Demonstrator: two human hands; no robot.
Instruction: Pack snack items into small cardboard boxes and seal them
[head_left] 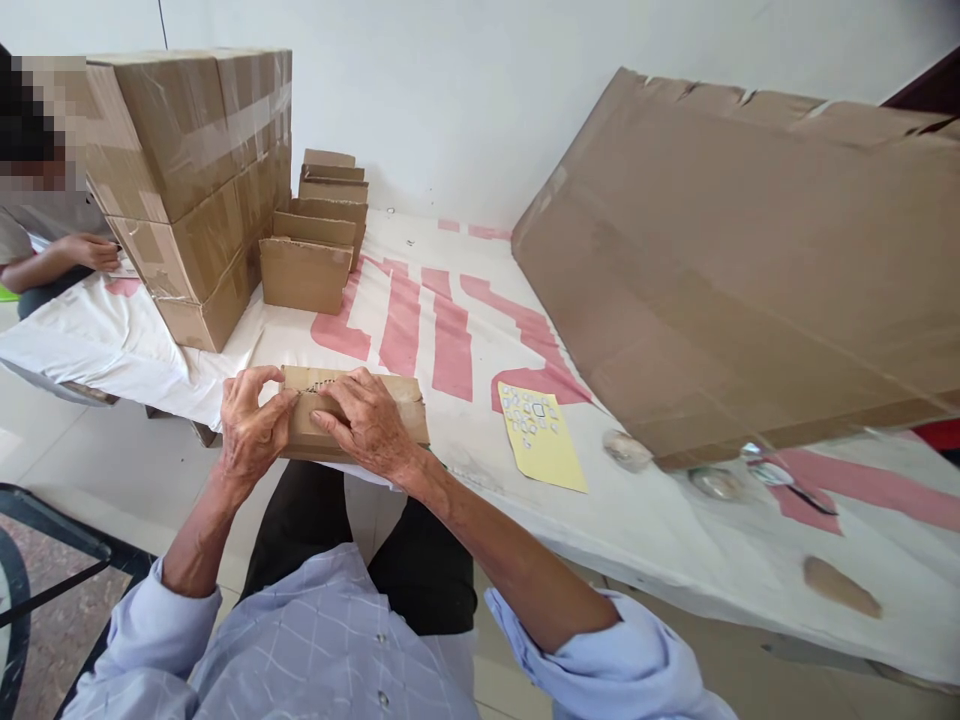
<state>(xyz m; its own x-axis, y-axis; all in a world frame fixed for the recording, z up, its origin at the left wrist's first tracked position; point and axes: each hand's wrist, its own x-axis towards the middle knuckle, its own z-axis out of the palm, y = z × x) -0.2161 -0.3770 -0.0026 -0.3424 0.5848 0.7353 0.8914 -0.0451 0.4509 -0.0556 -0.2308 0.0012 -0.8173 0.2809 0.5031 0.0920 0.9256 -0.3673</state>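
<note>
A small brown cardboard box [409,400] lies at the table's front edge, just above my lap. My left hand [253,425] grips its left end, with the thumb and bent fingers at the top edge. Across the middle of the box rests my right hand [367,418], its fingers curled against the top near a dark, jagged mark or torn strip [322,385]. The fingertips of the right hand are partly hidden, so I cannot tell whether they pinch anything small.
Taped cartons [187,150] are stacked at the left, beside several open small boxes [307,275]. A yellow sheet with stickers [551,465] lies right of my hands. A large cardboard panel [735,270] leans behind tape rolls [716,484]. Another person's hand [88,252] shows at far left.
</note>
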